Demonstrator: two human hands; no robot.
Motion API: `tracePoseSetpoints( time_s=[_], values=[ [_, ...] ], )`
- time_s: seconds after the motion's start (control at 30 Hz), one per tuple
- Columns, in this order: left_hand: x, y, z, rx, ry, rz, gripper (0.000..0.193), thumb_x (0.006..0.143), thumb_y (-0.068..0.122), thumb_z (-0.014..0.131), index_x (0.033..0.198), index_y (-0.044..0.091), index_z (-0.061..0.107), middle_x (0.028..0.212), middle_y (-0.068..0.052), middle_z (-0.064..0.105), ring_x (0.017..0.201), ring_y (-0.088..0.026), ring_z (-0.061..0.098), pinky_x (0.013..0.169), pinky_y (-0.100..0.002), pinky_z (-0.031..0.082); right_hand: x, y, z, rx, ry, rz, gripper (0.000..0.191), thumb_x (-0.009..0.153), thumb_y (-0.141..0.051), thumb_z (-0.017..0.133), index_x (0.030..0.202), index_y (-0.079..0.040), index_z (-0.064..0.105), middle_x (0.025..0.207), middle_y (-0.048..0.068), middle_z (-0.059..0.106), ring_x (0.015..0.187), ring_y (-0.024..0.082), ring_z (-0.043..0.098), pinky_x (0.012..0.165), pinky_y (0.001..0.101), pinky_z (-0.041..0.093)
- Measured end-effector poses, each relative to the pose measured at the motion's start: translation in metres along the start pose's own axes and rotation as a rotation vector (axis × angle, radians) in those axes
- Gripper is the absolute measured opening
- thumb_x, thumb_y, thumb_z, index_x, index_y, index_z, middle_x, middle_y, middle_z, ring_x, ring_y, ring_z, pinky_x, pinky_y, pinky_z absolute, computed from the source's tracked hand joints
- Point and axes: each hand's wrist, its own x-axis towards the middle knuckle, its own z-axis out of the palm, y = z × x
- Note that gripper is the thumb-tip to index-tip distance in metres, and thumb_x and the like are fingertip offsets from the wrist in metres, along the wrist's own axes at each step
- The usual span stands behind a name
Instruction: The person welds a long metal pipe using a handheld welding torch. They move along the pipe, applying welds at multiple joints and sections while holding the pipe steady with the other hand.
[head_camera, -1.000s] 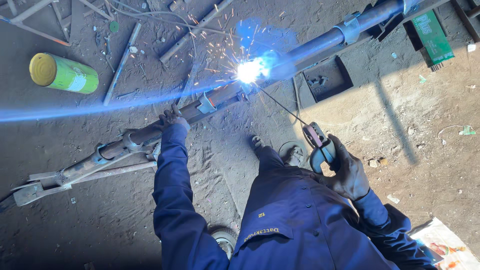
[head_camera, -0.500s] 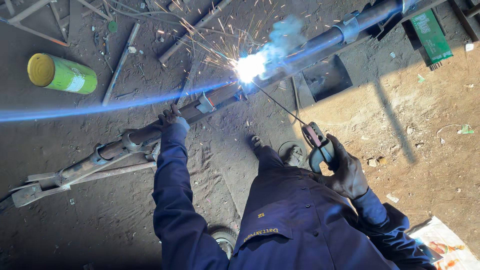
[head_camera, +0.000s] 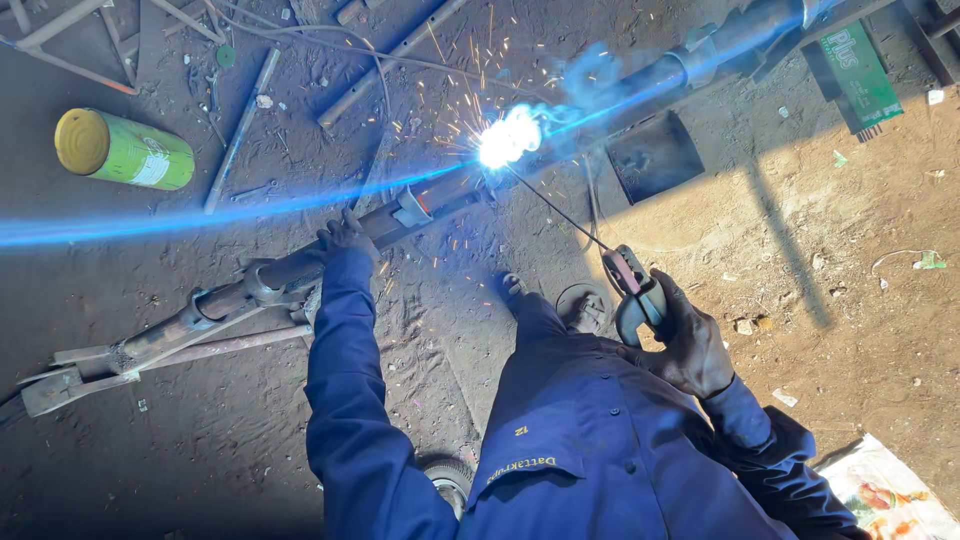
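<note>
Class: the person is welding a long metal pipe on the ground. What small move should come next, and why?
Probably feed the thin welding rod slightly forward along the long rusty metal pipe. The right hand grips the electrode holder, the arc burns at the rod's tip, and the left hand rests on the pipe.

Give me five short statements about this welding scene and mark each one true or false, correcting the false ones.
1. The right hand grips an electrode holder whose rod reaches to the bright arc. True.
2. The left hand hangs free in the air. False: it rests on the long metal pipe.
3. A yellow-green can lies on its side on the dirt floor. True.
4. The can sits right beside the right hand. False: it lies far off at the upper left, beyond the pipe.
5. The person wears red sleeves. False: the sleeves are blue.
</note>
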Motion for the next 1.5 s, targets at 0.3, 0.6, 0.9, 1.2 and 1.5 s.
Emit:
tracePoseSetpoints(
  time_s=[0.3,0.6,0.9,1.2,1.5],
  values=[
    [0.006,-0.003,0.007,0.016,0.014,0.037,0.084,0.086,0.024,0.069,0.158,0.015,0.026,0.145,-0.023,0.042,0.138,-0.049,0.034,0.107,-0.081,0.022,0.0,0.005,0.002,0.023,0.009,-0.036,0.119,0.052,-0.035,0.096,0.154,-0.007,0.041,0.079,0.008,0.068,0.068,0.017,0.067,0.065,0.0322,0.058],
    [0.003,-0.008,0.013,0.011,0.062,0.087,0.082,0.088,0.027,0.07,0.158,0.013,0.03,0.142,-0.024,0.046,0.136,-0.05,0.039,0.106,-0.082,0.026,0.0,0.004,0.003,0.014,0.002,-0.011,0.121,0.051,-0.035,0.097,0.154,-0.007,0.04,0.077,0.007,0.066,0.067,0.017,0.065,0.065,0.0324,0.058],
    [0.006,-0.004,0.005,0.019,-0.027,0.007,0.086,0.085,0.026,0.073,0.157,0.016,0.026,0.146,-0.022,0.041,0.14,-0.048,0.035,0.108,-0.079,0.025,0.001,0.005,0.004,0.004,-0.005,-0.004,0.119,0.05,-0.035,0.096,0.153,-0.008,0.042,0.079,0.008,0.069,0.068,0.017,0.068,0.065,0.0328,0.059],
    [0.005,-0.007,0.009,-0.003,0.0,0.022,0.078,0.09,0.024,0.068,0.158,0.015,0.03,0.145,-0.023,0.042,0.139,-0.048,0.036,0.108,-0.081,0.023,0.003,0.006,0.005,0.006,-0.022,-0.008,0.121,0.05,-0.035,0.097,0.154,-0.009,0.04,0.078,0.008,0.069,0.068,0.018,0.068,0.067,0.0324,0.059],
    [0.007,-0.005,0.005,-0.008,-0.075,-0.002,0.088,0.085,0.028,0.074,0.157,0.015,0.024,0.148,-0.022,0.038,0.141,-0.049,0.032,0.11,-0.08,0.019,0.001,0.013,0.004,0.054,0.042,-0.145,0.118,0.053,-0.03,0.096,0.152,-0.002,0.039,0.097,0.012,0.073,0.085,0.017,0.071,0.076,0.0318,0.059]
  ],
)
